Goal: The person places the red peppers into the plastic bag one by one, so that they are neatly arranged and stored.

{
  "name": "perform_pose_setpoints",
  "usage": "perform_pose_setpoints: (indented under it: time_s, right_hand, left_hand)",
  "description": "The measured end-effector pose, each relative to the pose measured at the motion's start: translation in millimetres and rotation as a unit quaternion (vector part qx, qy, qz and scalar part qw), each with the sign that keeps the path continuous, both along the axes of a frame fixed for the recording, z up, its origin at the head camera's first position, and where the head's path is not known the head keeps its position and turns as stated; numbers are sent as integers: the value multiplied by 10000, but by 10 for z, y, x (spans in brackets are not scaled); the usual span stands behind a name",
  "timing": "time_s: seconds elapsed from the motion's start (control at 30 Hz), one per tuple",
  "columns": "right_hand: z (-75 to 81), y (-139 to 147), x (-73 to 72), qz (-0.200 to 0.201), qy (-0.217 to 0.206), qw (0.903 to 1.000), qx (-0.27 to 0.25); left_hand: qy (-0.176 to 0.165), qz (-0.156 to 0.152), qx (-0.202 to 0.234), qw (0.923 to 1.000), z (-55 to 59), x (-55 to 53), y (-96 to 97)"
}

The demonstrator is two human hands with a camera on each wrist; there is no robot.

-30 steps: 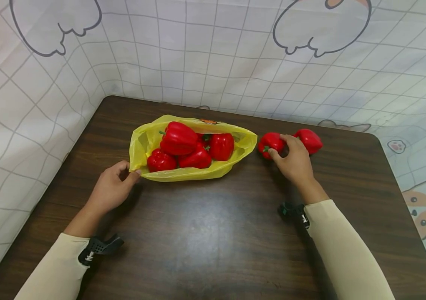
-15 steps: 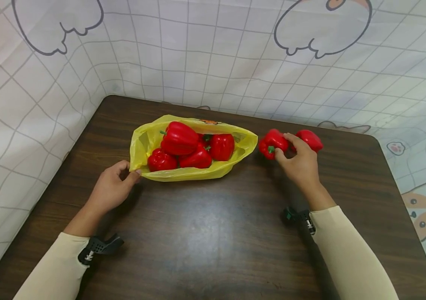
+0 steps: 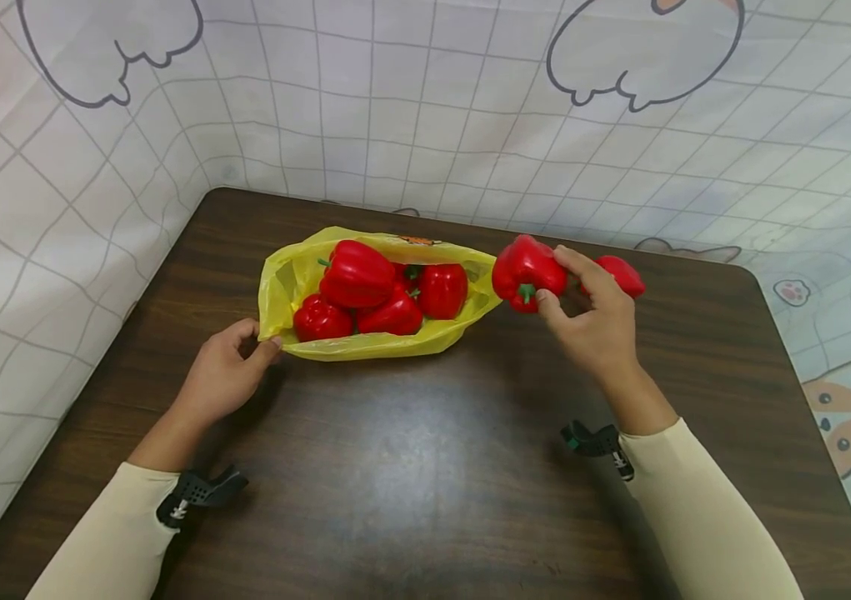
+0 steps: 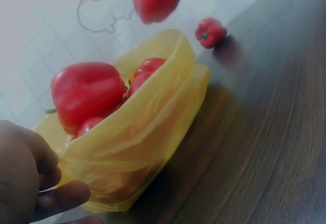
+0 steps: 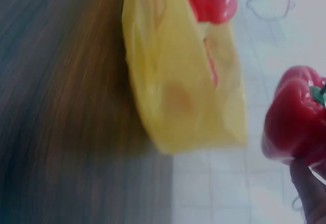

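Note:
A yellow plastic bag point(image 3: 365, 346) lies with its mouth spread on the table, several red bell peppers point(image 3: 359, 275) inside. My left hand point(image 3: 226, 371) pinches the bag's near left corner between thumb and fingers. In my right hand point(image 3: 590, 321) a red bell pepper point(image 3: 526, 271) with a green stem is gripped, raised above the table beside the bag's right end. The left wrist view shows this held pepper point(image 4: 155, 0) higher than the bag's rim. Partly behind the right hand, another bell pepper point(image 3: 622, 275) rests on the table.
The dark wood-grain table point(image 3: 410, 467) stretches in front of the bag. A white grid-patterned cloth point(image 3: 410, 108) with cartoon animals hangs behind the table and at both sides. Each wrist wears a black camera mount point(image 3: 203, 492).
My right hand has lifted the bell pepper off the table and brought it left, over the bag's right tip. The left hand and the bag have stayed in place.

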State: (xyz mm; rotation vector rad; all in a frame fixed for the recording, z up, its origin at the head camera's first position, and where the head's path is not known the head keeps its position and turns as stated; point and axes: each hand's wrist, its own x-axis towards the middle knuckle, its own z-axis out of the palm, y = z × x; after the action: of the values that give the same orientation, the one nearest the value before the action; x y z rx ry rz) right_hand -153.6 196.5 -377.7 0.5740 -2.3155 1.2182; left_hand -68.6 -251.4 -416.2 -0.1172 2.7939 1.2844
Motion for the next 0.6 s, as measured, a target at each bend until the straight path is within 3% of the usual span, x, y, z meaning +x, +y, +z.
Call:
perform_pose_setpoints:
  time_s: [0.13,0.27,0.6]
  right_hand:
    - [36,-121,30,507,-236,9977,384]
    - [10,-223,35,659,-643,9927,782]
    - [-47,-664,-57,1105,-730,9895,588]
  left_hand:
    - [-28,-4,8,10000,8,-1,5]
    - [-16,-14,-10,10000,5,-5,12]
    - [75,-43,11,10000,-8,-5,8]
